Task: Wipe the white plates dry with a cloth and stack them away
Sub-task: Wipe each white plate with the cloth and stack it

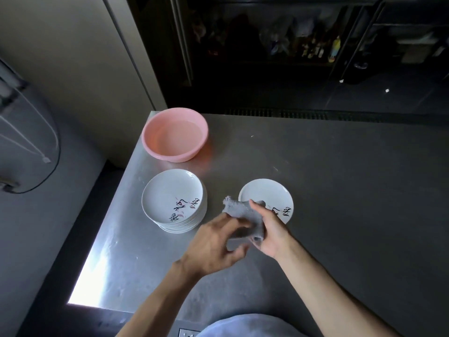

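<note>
A stack of several white plates (170, 198) with dark painted characters stands on the steel table (340, 190), left of centre. A second, low pile of white plates (269, 193) lies to its right. Above the table, in front of that pile, both hands grip a crumpled grey cloth (243, 212). My left hand (213, 242) holds its near, lower part, and my right hand (269, 229) grips its right side, covering the near edge of the right plates. Neither hand touches a plate.
A pink plastic basin (175, 135) holding water sits at the table's far left corner. The table's left edge (102, 229) drops to a dark floor. Dark shelving with bottles (315, 47) stands beyond the far edge.
</note>
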`<state>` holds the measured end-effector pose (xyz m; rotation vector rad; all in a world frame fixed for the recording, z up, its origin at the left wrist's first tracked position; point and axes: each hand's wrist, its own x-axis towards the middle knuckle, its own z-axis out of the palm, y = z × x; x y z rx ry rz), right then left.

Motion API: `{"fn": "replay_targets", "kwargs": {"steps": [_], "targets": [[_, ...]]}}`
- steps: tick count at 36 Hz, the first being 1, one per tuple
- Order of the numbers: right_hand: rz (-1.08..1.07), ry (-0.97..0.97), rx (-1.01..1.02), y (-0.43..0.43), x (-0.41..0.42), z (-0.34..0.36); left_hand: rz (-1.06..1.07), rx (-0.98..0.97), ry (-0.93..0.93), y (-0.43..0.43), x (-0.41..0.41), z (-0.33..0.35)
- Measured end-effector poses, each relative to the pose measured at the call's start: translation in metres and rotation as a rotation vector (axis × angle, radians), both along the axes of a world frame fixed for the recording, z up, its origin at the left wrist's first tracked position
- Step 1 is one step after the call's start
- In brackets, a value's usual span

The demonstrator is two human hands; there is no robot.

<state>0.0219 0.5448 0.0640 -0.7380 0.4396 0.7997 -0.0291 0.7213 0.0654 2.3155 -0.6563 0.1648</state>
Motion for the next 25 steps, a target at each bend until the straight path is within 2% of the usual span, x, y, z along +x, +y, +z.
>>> {"fn": "replay_targets", "kwargs": {"steps": [3,5,8,10,11,17,22,25], "targets": [[-0.025,-0.040,0.016,-0.002,-0.003,0.000,0.311,-0.271,0.156,0.003,-0.004,-0.003],[-0.026,-0.028,0.054,-0.004,-0.005,0.001,0.519,-0.415,0.328,0.002,0.000,0.000],[0.062,-0.090,0.102,-0.005,-0.008,0.005,0.513,-0.760,0.812,0.004,0.009,0.005],[0.126,-0.127,0.099,-0.004,-0.009,0.009,0.466,-0.897,1.012,0.008,0.012,0.008],[0.150,-0.138,0.094,-0.004,-0.009,0.011,0.470,-0.934,1.018,0.009,0.012,0.009],[0.193,-0.228,0.056,-0.003,-0.006,0.017,0.455,-0.988,0.732,0.010,0.013,0.017],[0.233,-0.216,0.048,0.005,-0.010,0.023,0.323,-0.842,0.701,0.011,0.014,0.022],[0.200,-0.189,0.043,0.009,-0.012,0.018,0.345,-0.791,0.671,0.013,0.018,0.019]]}}
